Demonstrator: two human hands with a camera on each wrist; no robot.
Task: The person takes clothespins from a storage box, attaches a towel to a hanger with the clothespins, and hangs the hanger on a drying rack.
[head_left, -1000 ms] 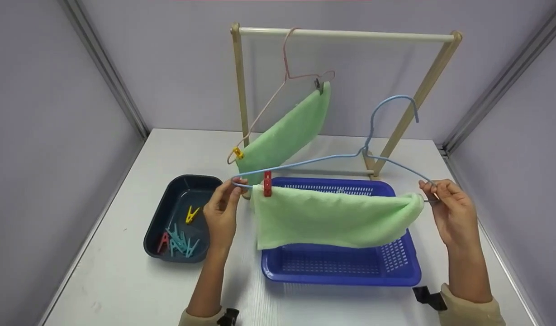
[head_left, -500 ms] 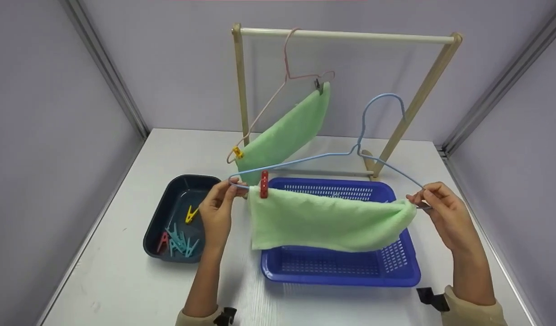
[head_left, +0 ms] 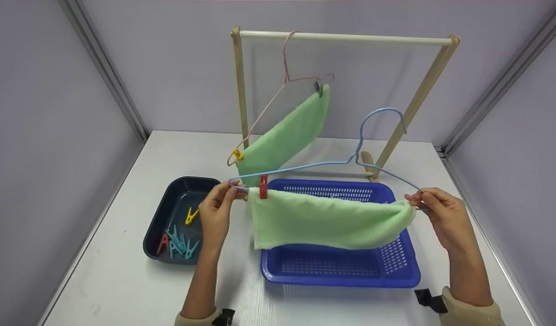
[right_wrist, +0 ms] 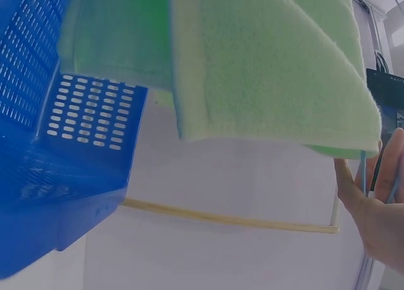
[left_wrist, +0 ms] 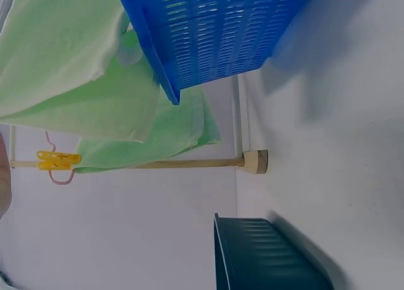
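Note:
My left hand (head_left: 216,217) pinches the left end of a blue clothes hanger (head_left: 300,168), while my right hand (head_left: 447,217) pinches its right end. A light green towel (head_left: 332,222) hangs folded over the hanger's lower bar. One red clothespin (head_left: 263,187) clips it near the left end; its right end is bunched close to my right fingers. In the right wrist view the towel (right_wrist: 271,69) hangs beside the right hand (right_wrist: 379,208). The left wrist view shows only a sliver of the left hand (left_wrist: 4,186) at its edge.
Below the towel stands a blue perforated basket (head_left: 341,278). A dark tray (head_left: 153,231) at left holds several clothespins (head_left: 180,242). Behind, a wooden rack (head_left: 350,38) bears a pink hanger (head_left: 268,108) with another green towel (head_left: 282,136), clipped by yellow and dark clips.
Both hands have shifted slightly left with the blue hanger and towel. The right hand has come closer to the towel's right end. The hanger's hook has dipped lower.

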